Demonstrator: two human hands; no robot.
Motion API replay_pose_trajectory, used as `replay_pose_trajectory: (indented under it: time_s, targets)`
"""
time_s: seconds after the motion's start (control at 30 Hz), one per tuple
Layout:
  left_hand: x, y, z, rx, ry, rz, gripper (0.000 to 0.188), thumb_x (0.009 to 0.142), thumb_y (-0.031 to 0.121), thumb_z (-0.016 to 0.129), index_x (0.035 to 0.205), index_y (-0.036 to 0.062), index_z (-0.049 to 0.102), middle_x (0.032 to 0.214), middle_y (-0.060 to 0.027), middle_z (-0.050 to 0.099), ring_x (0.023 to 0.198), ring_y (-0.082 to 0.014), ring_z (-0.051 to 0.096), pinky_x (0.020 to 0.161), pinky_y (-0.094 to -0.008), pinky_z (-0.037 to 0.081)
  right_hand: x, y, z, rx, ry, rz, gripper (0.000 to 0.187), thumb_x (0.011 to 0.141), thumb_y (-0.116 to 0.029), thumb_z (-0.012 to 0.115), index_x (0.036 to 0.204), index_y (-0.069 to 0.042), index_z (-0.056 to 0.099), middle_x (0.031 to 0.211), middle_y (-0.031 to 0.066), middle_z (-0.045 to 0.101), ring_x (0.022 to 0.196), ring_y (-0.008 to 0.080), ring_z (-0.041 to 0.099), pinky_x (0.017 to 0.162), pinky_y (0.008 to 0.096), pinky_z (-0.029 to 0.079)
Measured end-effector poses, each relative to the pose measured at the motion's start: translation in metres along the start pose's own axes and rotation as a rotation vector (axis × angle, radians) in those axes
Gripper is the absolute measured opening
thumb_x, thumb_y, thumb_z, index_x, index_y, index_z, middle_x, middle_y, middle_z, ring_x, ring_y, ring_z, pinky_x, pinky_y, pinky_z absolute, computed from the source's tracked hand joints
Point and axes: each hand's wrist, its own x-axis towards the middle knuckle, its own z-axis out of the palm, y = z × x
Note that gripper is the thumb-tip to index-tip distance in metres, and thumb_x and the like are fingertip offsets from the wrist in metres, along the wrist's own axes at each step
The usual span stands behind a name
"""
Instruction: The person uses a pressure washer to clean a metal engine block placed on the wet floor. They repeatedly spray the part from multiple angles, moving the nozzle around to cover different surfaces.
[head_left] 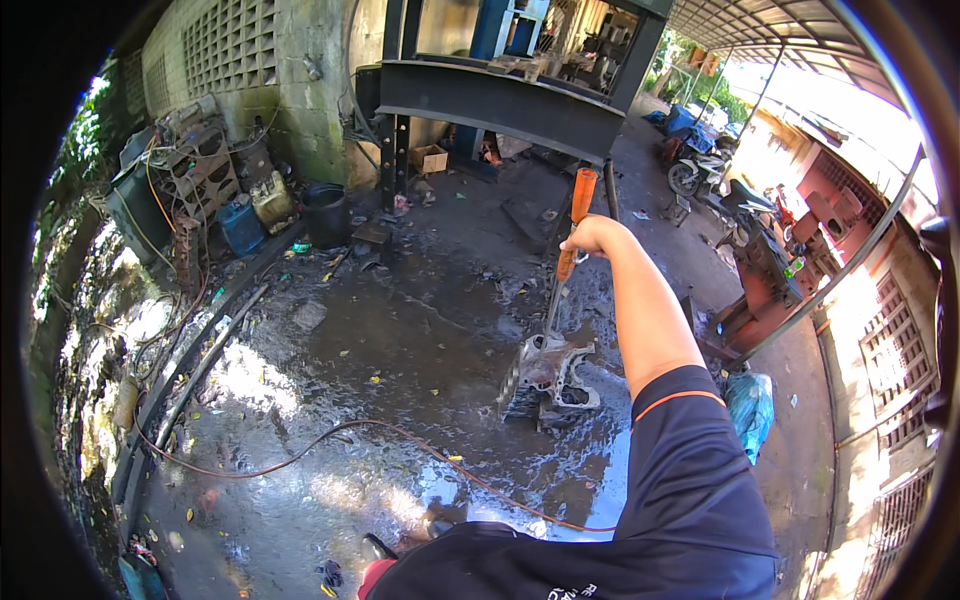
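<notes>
My right arm, in a dark sleeve with an orange stripe, reaches out ahead over the wet floor. My right hand [595,236] is closed around the grip of a long tool with an orange handle [583,190]. The tool's thin metal rod [554,305] slants down to a grey metal engine casting [530,378]; I cannot tell whether its tip touches. The casting has large openings and stands on dark, wet ground. Nowhere in the picture does my left hand show.
A thin reddish hose [375,423] snakes across the wet floor. Beyond the casting rises a black steel frame [490,105]. At left are a black bucket [325,215], a blue jug [240,228] and scrap metal; at right, a teal plastic bag [748,412] and parked motorcycles [690,175].
</notes>
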Motion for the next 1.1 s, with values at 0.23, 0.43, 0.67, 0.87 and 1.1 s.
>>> replay_pose_trajectory:
  time_s: [0.23, 0.43, 0.67, 0.87, 1.1]
  targets:
    - [-0.007, -0.032, -0.034, -0.114, -0.064, -0.178, 0.050, 0.073, -0.009, 0.072, 0.122, -0.0037, 0.059, 0.108, -0.0148, 0.067, 0.086, -0.0213, 0.066, 0.076, -0.0326, 0.056, 0.015, 0.017, 0.006, -0.027, 0.004, -0.004, 0.053, 0.078, -0.050, 0.076, 0.091, 0.001, 0.069, 0.072, 0.0143, 0.062, 0.060, 0.0263, 0.061, 0.053, 0.0421, 0.050]
    - [-0.053, 0.011, -0.039, -0.183, -0.177, -0.368, 0.045, 0.086, 0.001, 0.062, 0.130, -0.0009, 0.055, 0.119, -0.0148, 0.065, 0.095, -0.0243, 0.065, 0.082, -0.0363, 0.052, 0.017, 0.021, 0.006, -0.023, -0.034, 0.001, 0.049, 0.080, -0.048, 0.075, 0.087, 0.000, 0.066, 0.065, 0.0099, 0.054, 0.050, 0.0223, 0.053, 0.045, 0.0395, 0.042]
    - [-0.059, 0.039, -0.036, -0.063, -0.255, -0.335, 0.048, 0.094, 0.020, 0.060, 0.140, 0.0109, 0.048, 0.116, -0.0072, 0.067, 0.078, -0.0243, 0.064, 0.073, -0.0430, 0.048, -0.002, 0.015, 0.001, -0.003, -0.034, 0.018, 0.049, 0.082, -0.048, 0.073, 0.078, 0.000, 0.063, 0.061, 0.0076, 0.052, 0.051, 0.0211, 0.051, 0.049, 0.0383, 0.042]
    - [-0.058, 0.035, -0.038, -0.046, -0.253, -0.304, 0.048, 0.095, 0.023, 0.061, 0.139, 0.0104, 0.049, 0.117, -0.0071, 0.067, 0.080, -0.0242, 0.065, 0.075, -0.0435, 0.048, -0.002, 0.017, 0.004, 0.008, -0.038, 0.039, 0.045, 0.082, -0.045, 0.074, 0.077, -0.002, 0.064, 0.061, 0.0067, 0.052, 0.053, 0.0205, 0.051, 0.051, 0.0379, 0.042]
    - [-0.064, 0.034, -0.037, -0.051, -0.257, -0.339, 0.051, 0.095, 0.025, 0.060, 0.141, 0.0092, 0.047, 0.124, -0.0086, 0.065, 0.086, -0.0248, 0.065, 0.079, -0.0426, 0.048, 0.003, 0.029, 0.006, 0.037, -0.045, 0.006, 0.045, 0.081, -0.045, 0.073, 0.077, -0.001, 0.063, 0.060, 0.0056, 0.050, 0.051, 0.0201, 0.050, 0.047, 0.0385, 0.040]
